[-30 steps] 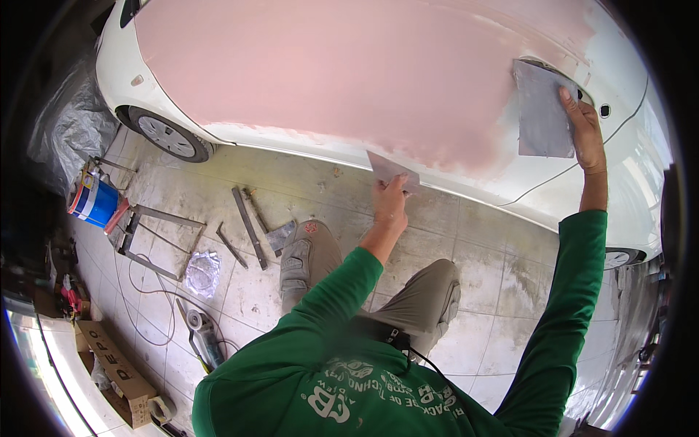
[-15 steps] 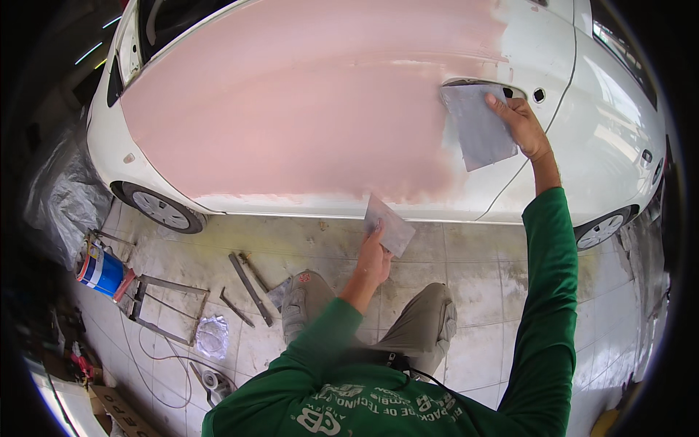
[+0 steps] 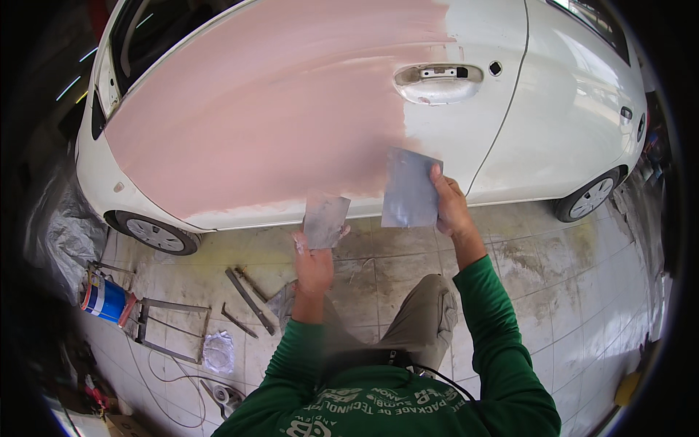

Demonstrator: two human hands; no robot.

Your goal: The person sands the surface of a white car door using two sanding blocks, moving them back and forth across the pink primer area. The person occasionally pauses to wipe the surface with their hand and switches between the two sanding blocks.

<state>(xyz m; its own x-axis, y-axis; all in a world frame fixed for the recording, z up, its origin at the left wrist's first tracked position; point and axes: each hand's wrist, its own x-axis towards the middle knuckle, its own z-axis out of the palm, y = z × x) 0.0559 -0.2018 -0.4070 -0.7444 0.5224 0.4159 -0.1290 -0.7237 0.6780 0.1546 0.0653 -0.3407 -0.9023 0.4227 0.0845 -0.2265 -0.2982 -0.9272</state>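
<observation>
In front of me stands a white car door (image 3: 466,138), much of it covered with smooth pink body filler (image 3: 291,116). My right hand (image 3: 455,207) grips a grey, flat rectangular putty spreader (image 3: 411,191) by its right edge, thumb on its face. It is held before the door's lower part, below the bare handle recess (image 3: 438,84). To its left, my left hand (image 3: 314,268) holds a smaller spreader (image 3: 325,222) smeared with pinkish filler, near the door sill. Fingers of that hand show on both sides of the sheet. The two spreaders are apart.
Metal bars (image 3: 249,298) and a metal frame (image 3: 175,331) lie on the tiled floor at left, with a blue can (image 3: 105,298) beside them. A crumpled silvery sheet (image 3: 218,352) and a cable (image 3: 175,411) lie nearer. Plastic sheeting (image 3: 62,233) hangs at far left.
My right hand has brought its spreader down and left from the handle recess, which now shows. My left hand has shifted left and turned its spreader more upright. The view has shifted.
</observation>
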